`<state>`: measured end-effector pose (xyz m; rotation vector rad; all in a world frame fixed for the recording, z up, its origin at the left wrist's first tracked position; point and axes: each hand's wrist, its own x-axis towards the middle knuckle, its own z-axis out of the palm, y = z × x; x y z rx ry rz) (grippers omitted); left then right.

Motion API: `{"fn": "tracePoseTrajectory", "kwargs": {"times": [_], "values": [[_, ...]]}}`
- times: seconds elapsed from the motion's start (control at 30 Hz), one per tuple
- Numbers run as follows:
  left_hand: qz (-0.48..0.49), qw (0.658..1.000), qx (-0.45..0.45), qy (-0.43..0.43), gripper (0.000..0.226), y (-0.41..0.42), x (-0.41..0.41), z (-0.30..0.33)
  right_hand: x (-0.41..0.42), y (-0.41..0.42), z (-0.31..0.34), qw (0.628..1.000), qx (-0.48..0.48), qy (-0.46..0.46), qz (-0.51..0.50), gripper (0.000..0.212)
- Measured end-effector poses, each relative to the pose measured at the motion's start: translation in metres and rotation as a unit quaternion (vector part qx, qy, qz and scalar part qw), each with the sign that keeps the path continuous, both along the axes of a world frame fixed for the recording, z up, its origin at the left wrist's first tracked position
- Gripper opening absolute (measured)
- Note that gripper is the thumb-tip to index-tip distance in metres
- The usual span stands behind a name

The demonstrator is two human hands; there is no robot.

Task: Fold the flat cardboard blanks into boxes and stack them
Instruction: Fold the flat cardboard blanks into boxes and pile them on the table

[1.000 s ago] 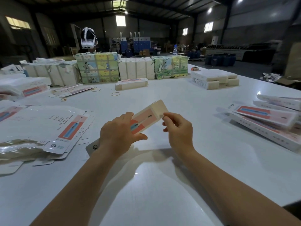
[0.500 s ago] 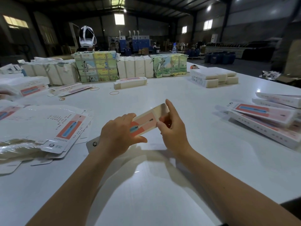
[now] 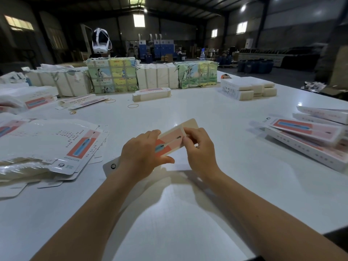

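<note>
Holding the half-formed box (image 3: 172, 141) just above the white bench (image 3: 188, 213), between both hands, near the front middle of the bench. Left hand (image 3: 140, 157) wrapped round the near end, thumb under and fingers over the printed face. Right hand (image 3: 200, 149) pinching the far part, fingertips (image 3: 186, 141) on the edge just short of the tan end flap (image 3: 191, 123), which stands out unfolded beyond them.

Judging by that, closing the far end comes next. Best done so: keep the left grip firm but not crushing, so the tube stays square; slide the right fingertips onto the flap's crease, bend it along the score and not across the panel, then tuck it in. Thin card, likely to buckle if pushed off the crease or squeezed on the broad faces.

Flat blanks (image 3: 62, 146) heaped at the left, finished boxes (image 3: 308, 140) stacked at the right: place for this one there, probably, once both ends are shut. Near end hidden behind the left hand, so cannot tell whether closed.
</note>
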<state>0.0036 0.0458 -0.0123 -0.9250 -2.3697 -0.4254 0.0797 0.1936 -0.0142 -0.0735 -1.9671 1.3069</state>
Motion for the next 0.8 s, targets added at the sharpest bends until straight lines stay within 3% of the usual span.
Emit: {"fn": "tracePoseTrajectory", "kwargs": {"times": [0.13,0.2,0.27,0.3,0.37,0.4,0.47,0.53,0.67,0.73,0.8], "values": [[0.003,1.000,0.009,-0.005,0.077,-0.001,0.000,0.001,0.001,0.001,0.004,0.996,0.048,-0.011,-0.069,0.026],[0.000,1.000,0.015,-0.008,0.079,-0.001,0.000,0.002,-0.002,0.006,0.006,0.993,0.038,-0.016,-0.111,0.058],[-0.008,1.000,0.010,-0.012,0.080,-0.001,0.001,0.001,-0.003,0.012,0.008,0.991,-0.110,-0.066,-0.025,0.079],[-0.013,1.000,0.004,-0.015,0.080,-0.001,0.001,0.001,-0.002,0.013,0.011,0.971,-0.217,-0.086,0.058,0.076],[-0.022,0.999,-0.005,-0.023,0.081,0.000,0.002,-0.001,-0.002,0.016,0.012,0.912,-0.360,-0.084,0.179,0.051],[-0.025,0.999,-0.004,-0.030,0.081,0.000,0.002,-0.001,-0.002,0.016,0.011,0.912,-0.359,-0.068,0.186,0.036],[-0.025,0.999,0.000,-0.047,0.080,0.001,0.001,0.000,-0.001,0.013,0.010,0.961,-0.250,-0.034,0.118,0.018],[-0.016,0.998,-0.003,-0.059,0.078,0.002,0.001,0.001,0.001,0.008,0.006,0.997,-0.074,0.000,0.017,0.011],[0.007,0.999,-0.006,-0.049,0.078,0.005,0.003,0.002,0.003,-0.005,-0.001,0.980,0.189,0.022,-0.065,0.025],[0.015,0.999,-0.006,-0.044,0.073,0.005,0.003,0.002,0.002,-0.010,-0.003,0.970,0.232,0.000,-0.068,0.032],[0.021,0.999,-0.008,-0.031,0.070,0.004,0.002,0.002,0.002,-0.013,-0.003,0.980,0.193,-0.008,-0.058,0.036]]}}
